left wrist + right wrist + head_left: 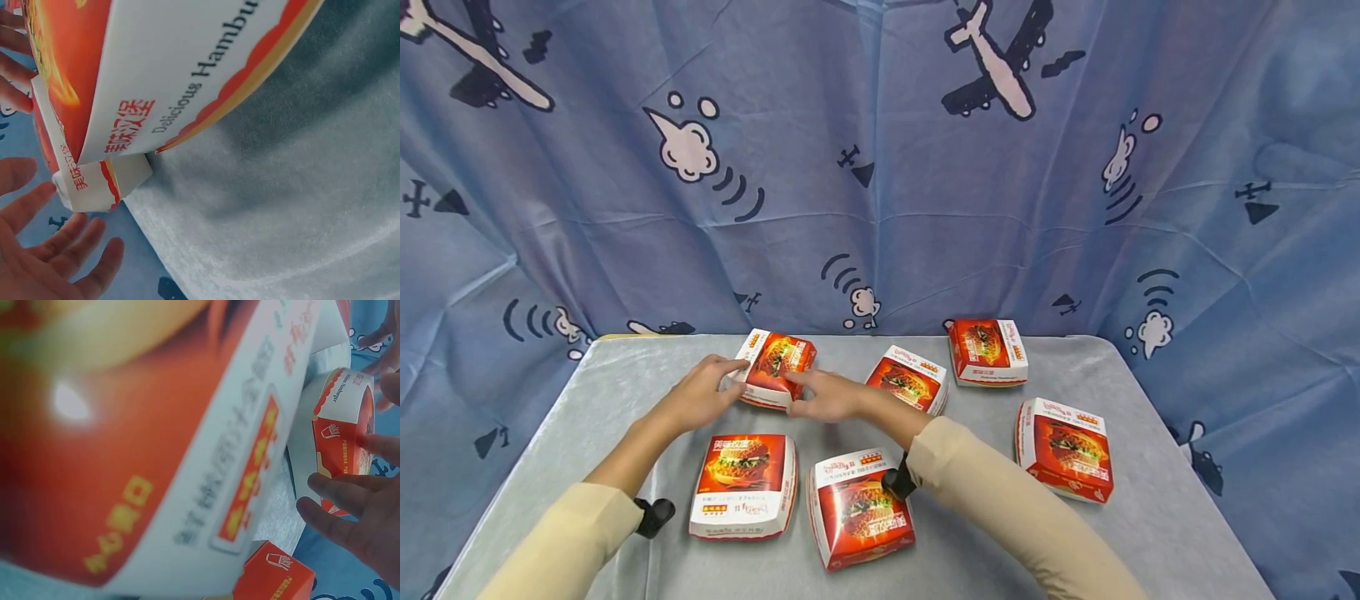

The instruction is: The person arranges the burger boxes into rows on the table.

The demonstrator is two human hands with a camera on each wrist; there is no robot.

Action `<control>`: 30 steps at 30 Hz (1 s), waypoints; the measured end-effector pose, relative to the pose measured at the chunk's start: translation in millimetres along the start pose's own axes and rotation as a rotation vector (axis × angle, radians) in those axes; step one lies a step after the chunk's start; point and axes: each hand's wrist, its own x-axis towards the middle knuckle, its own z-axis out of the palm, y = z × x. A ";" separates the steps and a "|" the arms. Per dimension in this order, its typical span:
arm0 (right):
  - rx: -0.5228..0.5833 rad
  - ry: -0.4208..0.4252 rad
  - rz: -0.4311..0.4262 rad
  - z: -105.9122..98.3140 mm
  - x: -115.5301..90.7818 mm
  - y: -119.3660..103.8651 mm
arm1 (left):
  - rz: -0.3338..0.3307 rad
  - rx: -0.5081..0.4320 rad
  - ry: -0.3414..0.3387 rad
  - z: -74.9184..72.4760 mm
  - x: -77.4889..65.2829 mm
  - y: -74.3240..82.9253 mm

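Both hands are at a red and white hamburger box [778,360] at the back left of the table. My left hand [706,393] is at its left side, fingertips against or just beside the white panel. From the right, my right hand [826,396] reaches to the opposite side, its loosely extended fingers against the red panel. In the left wrist view, the left hand [59,253] has its fingers spread by the box's corner [94,194]. The right wrist view has the right hand's fingers [340,494] along the box [344,434]. The box's underside is hidden.
Nearest me stand two more hamburger boxes, one left [743,483] and one central [863,512]. A box [910,379] sits partly behind my right forearm. Others stand at the back right [987,352] and right [1066,448]. A blue curtain [880,167] rises behind the grey-covered table [1150,517].
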 end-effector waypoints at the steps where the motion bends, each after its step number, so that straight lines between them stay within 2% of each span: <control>1: 0.003 0.001 0.002 -0.3 -0.2 0.3 | 0.002 0.000 0.013 -0.2 -0.4 0.3; 8: -0.001 0.010 -0.010 -2.3 0.2 3.0 | 0.006 0.000 0.056 0.6 -1.4 -0.9; 15: 0.007 0.022 -0.033 -1.4 1.7 2.5 | 0.074 -0.007 0.037 4.4 -1.1 -5.1; 19: 0.009 0.036 -0.042 0.0 1.1 0.5 | 0.069 -0.007 0.021 4.9 -1.2 -5.5; 24: -0.058 0.084 -0.007 4.4 -4.2 -4.9 | 0.053 -0.016 -0.018 5.1 -0.8 -4.9; 27: -0.085 0.073 0.025 6.2 -7.5 -6.3 | 0.041 -0.005 -0.024 4.5 -1.3 -2.7; 30: -0.088 0.049 0.032 5.4 -9.6 -4.8 | 0.049 0.011 -0.001 4.5 -1.9 -0.8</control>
